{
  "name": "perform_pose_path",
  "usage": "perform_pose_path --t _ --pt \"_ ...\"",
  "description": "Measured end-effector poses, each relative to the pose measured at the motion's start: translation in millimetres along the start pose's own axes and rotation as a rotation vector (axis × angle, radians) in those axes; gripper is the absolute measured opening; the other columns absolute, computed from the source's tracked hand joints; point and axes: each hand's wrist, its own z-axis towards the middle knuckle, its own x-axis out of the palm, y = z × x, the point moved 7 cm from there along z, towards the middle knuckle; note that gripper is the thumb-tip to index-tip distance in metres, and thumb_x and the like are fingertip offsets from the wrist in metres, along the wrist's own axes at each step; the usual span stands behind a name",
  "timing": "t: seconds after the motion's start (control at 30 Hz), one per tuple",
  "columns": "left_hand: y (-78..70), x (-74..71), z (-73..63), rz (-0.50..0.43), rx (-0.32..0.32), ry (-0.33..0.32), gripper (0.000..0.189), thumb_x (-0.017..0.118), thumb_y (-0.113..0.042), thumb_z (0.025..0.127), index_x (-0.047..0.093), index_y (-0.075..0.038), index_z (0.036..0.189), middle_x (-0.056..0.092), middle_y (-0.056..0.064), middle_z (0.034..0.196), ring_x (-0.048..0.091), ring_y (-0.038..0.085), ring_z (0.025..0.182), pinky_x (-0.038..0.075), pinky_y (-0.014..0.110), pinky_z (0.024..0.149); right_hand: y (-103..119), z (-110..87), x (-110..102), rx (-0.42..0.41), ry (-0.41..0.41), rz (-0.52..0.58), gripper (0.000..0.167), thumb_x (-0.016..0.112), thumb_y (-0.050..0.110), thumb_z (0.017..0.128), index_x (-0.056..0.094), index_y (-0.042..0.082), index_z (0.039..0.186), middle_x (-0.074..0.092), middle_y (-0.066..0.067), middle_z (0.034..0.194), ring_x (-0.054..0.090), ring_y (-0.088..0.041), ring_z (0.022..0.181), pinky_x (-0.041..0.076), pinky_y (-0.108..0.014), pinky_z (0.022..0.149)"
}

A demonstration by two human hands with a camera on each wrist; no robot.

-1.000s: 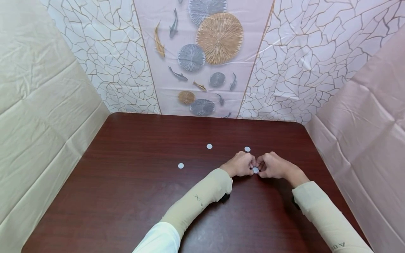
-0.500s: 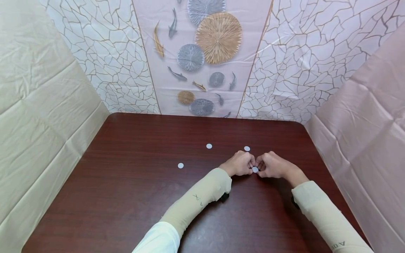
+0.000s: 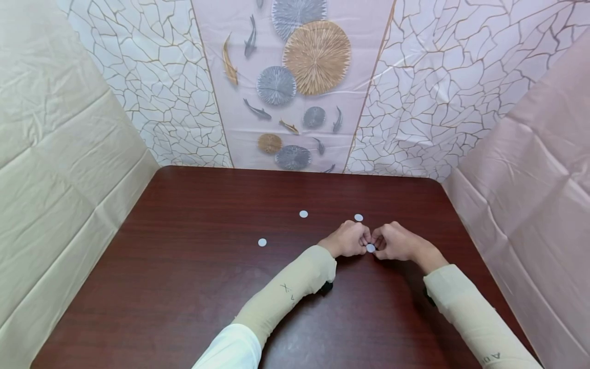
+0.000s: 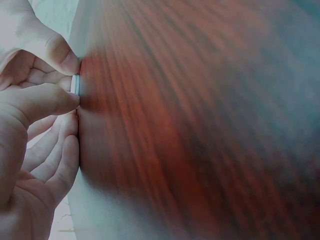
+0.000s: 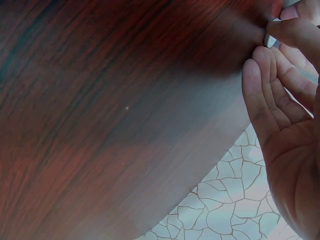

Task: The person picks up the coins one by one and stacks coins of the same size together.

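Observation:
Both hands meet over the right half of the table around a small white disc (image 3: 371, 248). My left hand (image 3: 349, 239) grips its left side, with the thumb (image 4: 62, 100) at the edge of the disc (image 4: 75, 85) in the left wrist view. From the other side my right hand (image 3: 400, 243) grips the same disc, its thumb (image 5: 295, 34) overlapping the disc (image 5: 269, 39) in the right wrist view. The disc is right at the tabletop, seen edge-on from the left wrist. The other fingers of both hands curl behind it.
Three more white discs lie apart on the dark reddish-brown table (image 3: 184, 287): a left one (image 3: 262, 242), a middle one (image 3: 303, 214) and one (image 3: 358, 218) just beyond the hands. Patterned cloth (image 3: 428, 87) hangs behind the table, with plain cloth at both sides.

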Motion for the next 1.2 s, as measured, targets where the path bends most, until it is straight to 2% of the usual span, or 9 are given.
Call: perform_pose_path --t 0.33,0.43,0.53,0.67,0.83,0.87,1.07,1.1,1.2 --pt "2.3 -0.1 1.4 -0.025 0.035 0.003 0.014 0.081 -0.015 0.091 0.075 -0.015 0.104 0.077 -0.009 0.096 0.067 -0.006 0.085 0.048 0.005 0.075 1 -1.3 1 -0.005 -0.013 0.005 0.015 0.083 0.008 0.081 0.075 0.006 0.094 0.076 0.000 0.084 0.070 -0.008 0.075 0.058 -0.022 0.069" --pt "5.4 -6.7 -1.1 -0.033 0.049 -0.002 0.015 0.080 -0.016 0.091 0.075 -0.013 0.105 0.077 -0.007 0.098 0.068 -0.004 0.086 0.049 0.006 0.076 -1 -1.2 2 0.014 -0.004 0.014 0.014 0.083 0.008 0.082 0.075 0.007 0.094 0.076 0.000 0.085 0.071 -0.007 0.076 0.058 -0.022 0.069" --pt "12.4 -19.2 -5.4 -0.031 0.051 -0.019 0.018 0.078 -0.016 0.092 0.075 -0.011 0.109 0.077 -0.004 0.100 0.069 -0.001 0.089 0.050 0.008 0.078 -2 -1.5 2 0.042 0.013 0.018 0.014 0.083 0.009 0.083 0.075 0.007 0.094 0.075 0.000 0.086 0.070 -0.007 0.077 0.058 -0.023 0.070" --pt "28.7 -42.4 -13.4 -0.020 0.042 -0.037 0.024 0.075 -0.014 0.093 0.075 -0.007 0.115 0.077 0.000 0.106 0.071 0.005 0.096 0.052 0.011 0.084 -2 -1.6 1 0.064 0.025 0.019 0.015 0.083 0.010 0.083 0.074 0.007 0.095 0.075 0.000 0.087 0.070 -0.008 0.078 0.058 -0.024 0.071" --pt "56.1 -74.8 -24.8 0.017 0.002 -0.043 0.030 0.073 -0.013 0.092 0.072 -0.003 0.121 0.075 0.005 0.114 0.072 0.014 0.105 0.056 0.023 0.094 -3 -1.8 1 0.074 0.032 0.024 0.016 0.084 0.009 0.084 0.073 0.007 0.096 0.074 0.000 0.089 0.068 -0.008 0.079 0.058 -0.026 0.072" --pt "68.0 -76.5 -22.9 0.027 -0.008 -0.044 0.030 0.073 -0.015 0.093 0.071 -0.004 0.120 0.075 0.005 0.115 0.071 0.015 0.107 0.056 0.026 0.096 -3 -2.0 1 0.074 0.033 0.023 0.016 0.084 0.009 0.084 0.073 0.007 0.096 0.074 0.000 0.089 0.068 -0.008 0.079 0.058 -0.025 0.072" --pt "101.5 -100.4 -35.7 0.099 -0.058 -0.004 0.032 0.073 -0.014 0.095 0.069 -0.001 0.124 0.072 0.010 0.120 0.068 0.022 0.113 0.056 0.037 0.100 -4 -2.1 1 0.069 0.029 0.008 0.016 0.084 0.010 0.083 0.073 0.008 0.094 0.073 0.002 0.087 0.067 -0.006 0.077 0.057 -0.024 0.071" --pt "99.8 -107.1 -41.7 0.112 -0.067 0.007 0.033 0.073 -0.011 0.095 0.068 0.000 0.125 0.071 0.012 0.121 0.068 0.024 0.114 0.056 0.039 0.100 -4 -1.8 1 0.069 0.028 0.008 0.016 0.084 0.010 0.083 0.073 0.008 0.094 0.073 0.002 0.086 0.067 -0.006 0.077 0.057 -0.024 0.071" --pt "110.4 -111.0 -46.1 0.178 -0.084 0.037 0.033 0.073 -0.014 0.097 0.067 -0.001 0.126 0.070 0.012 0.122 0.066 0.026 0.115 0.055 0.039 0.101 -5 -1.6 2 0.076 0.033 0.006 0.016 0.084 0.011 0.083 0.073 0.008 0.094 0.073 0.002 0.086 0.066 -0.006 0.077 0.057 -0.024 0.071"
